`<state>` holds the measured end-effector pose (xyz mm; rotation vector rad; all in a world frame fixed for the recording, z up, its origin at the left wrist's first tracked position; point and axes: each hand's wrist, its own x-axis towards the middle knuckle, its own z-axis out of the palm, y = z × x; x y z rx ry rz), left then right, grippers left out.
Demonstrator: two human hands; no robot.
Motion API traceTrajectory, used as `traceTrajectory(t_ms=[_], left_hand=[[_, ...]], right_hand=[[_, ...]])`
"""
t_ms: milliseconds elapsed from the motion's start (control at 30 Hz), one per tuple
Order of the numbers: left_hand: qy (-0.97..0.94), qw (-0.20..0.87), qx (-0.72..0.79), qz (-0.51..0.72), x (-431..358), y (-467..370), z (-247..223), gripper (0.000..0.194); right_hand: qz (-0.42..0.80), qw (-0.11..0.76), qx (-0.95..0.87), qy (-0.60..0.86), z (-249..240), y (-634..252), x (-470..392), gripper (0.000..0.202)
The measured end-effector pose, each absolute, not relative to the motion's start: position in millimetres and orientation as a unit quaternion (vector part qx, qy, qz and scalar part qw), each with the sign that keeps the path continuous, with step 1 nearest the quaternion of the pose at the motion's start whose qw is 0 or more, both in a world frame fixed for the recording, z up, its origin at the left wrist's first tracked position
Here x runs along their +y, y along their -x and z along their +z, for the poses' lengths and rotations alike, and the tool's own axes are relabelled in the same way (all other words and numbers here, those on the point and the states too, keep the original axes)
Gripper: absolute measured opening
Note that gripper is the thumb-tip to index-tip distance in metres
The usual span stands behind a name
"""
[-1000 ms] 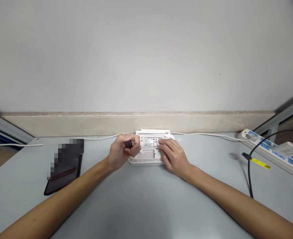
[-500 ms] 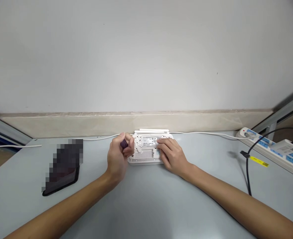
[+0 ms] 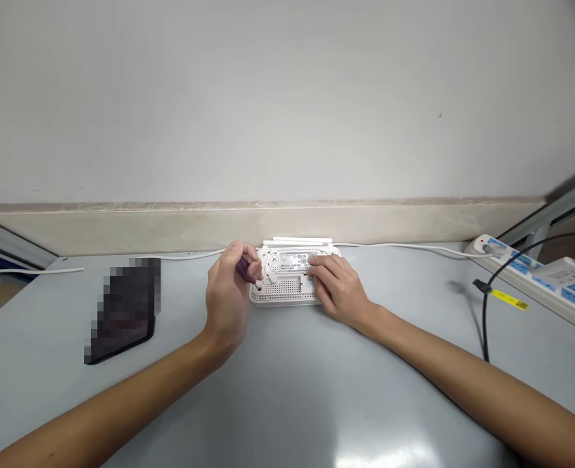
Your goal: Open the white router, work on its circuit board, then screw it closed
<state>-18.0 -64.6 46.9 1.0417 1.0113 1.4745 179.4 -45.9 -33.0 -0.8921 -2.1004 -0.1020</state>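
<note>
A white router [image 3: 287, 300] lies with its vented, labelled underside up and its antenna [image 3: 297, 241] toward the wall. My left hand [image 3: 231, 286] is closed around the dark purple handle of a screwdriver [image 3: 243, 268], held over the router's left side. The tool's lower end sits at or just above the near left corner hole; whether it touches a screw I cannot tell. My right hand [image 3: 339, 286] lies with fingers stretched across the router's right half, partly covering the label [image 3: 290, 261].
On the left lies a black tablet or phone [image 3: 141, 338], partly blurred out. A white power strip [image 3: 536, 276] with a plugged-in white adapter [image 3: 565, 272] stands at right. A black cable [image 3: 485, 325] with a yellow tag [image 3: 509, 299] hangs nearby. A white cable [image 3: 404, 246] runs along the wall.
The view has shifted, so everything sits slightly higher. My left hand has turned on the screwdriver, and its lower end now shows by the router's corner. My right hand stays on the router.
</note>
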Motion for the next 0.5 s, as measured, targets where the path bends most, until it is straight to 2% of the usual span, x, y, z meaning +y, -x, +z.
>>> traceTrajectory(t_ms=[233,400,500], left_hand=[[-0.442,0.535,0.373,0.616,-59.6,21.8,40.7,0.032],[-0.503,0.670,0.285,0.465,-32.6,42.3,40.5,0.034],[-0.523,0.697,0.262,0.414,-22.7,50.2,40.4,0.034]], right_hand=[[-0.043,0.420,-0.838,0.347,-34.7,-180.0,-45.0,0.019],[-0.042,0.418,-0.839,0.345,-35.5,-180.7,-44.7,0.018],[-0.041,0.414,-0.840,0.349,-35.2,-181.1,-45.0,0.019]])
